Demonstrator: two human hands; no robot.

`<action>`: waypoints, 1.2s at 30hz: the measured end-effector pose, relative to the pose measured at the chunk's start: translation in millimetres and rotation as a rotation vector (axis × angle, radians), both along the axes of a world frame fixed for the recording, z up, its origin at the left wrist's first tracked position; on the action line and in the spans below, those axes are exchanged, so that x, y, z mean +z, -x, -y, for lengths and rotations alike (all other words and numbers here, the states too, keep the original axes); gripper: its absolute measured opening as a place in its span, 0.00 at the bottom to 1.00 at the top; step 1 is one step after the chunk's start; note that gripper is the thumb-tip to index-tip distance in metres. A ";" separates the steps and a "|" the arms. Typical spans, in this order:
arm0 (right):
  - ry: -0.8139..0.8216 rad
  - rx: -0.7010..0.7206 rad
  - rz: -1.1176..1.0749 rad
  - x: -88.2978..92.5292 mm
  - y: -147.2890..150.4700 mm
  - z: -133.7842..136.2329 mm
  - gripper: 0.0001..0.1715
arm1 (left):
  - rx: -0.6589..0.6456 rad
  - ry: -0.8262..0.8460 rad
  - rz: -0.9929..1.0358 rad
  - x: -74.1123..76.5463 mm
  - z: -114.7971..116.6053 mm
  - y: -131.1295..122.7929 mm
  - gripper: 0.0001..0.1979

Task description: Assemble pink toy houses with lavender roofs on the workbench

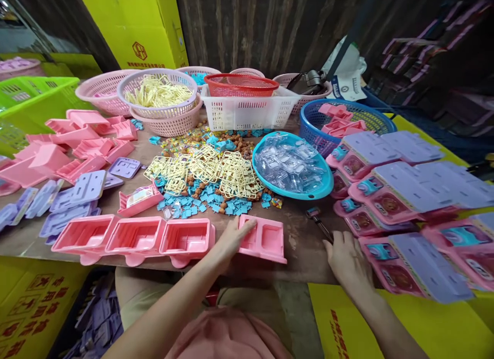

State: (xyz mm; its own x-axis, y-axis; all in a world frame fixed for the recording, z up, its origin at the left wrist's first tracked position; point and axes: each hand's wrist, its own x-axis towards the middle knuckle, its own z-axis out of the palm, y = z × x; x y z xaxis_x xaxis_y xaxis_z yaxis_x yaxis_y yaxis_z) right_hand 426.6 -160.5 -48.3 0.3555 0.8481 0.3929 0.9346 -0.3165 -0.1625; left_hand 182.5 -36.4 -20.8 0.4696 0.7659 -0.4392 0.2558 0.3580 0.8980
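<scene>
Pink panel [272, 238] at the front edge of the worktop [297, 240], in the closed grip of the left hand [231, 239], just right of three open pink boxes [135, 236] in a row. Right hand [347, 258] beside the pink-and-lilac units [403, 194], fingertips at the end of a dark tool [319, 223], with no telling whether held or only touched. Beyond, on the same worktop, loose blue pieces [187, 207], cream frames [239, 176] and a turquoise basin [327, 181] of clear plastic parts [287, 166].

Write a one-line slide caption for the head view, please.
The left hand holds a pink part, the right hand at a slim tool beside stacked pink-and-purple pieces.
</scene>
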 end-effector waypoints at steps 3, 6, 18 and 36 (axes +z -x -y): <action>-0.003 0.020 -0.142 3.6 6.2 6.1 0.15 | 0.008 -0.260 -0.257 15.8 6.0 0.1 0.30; 0.022 0.106 -0.442 23.3 22.7 6.8 0.15 | -0.097 -0.566 -0.437 27.8 18.3 -1.9 0.32; 0.026 0.367 -0.680 69.1 54.0 2.1 0.22 | -0.447 -0.709 -0.666 37.7 0.2 -5.3 0.28; 0.146 0.470 -0.480 75.6 53.8 11.9 0.22 | -0.461 -0.765 -0.632 27.2 2.3 -2.5 0.29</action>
State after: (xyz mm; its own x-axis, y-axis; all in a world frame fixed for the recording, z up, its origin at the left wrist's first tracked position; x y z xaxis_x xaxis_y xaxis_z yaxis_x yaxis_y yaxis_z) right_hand 372.8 -172.4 27.3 0.0431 0.9872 0.1537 0.8130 0.0547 -0.5797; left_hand 185.1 -38.7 6.4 0.6381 0.7475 -0.1846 0.7153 -0.4869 0.5012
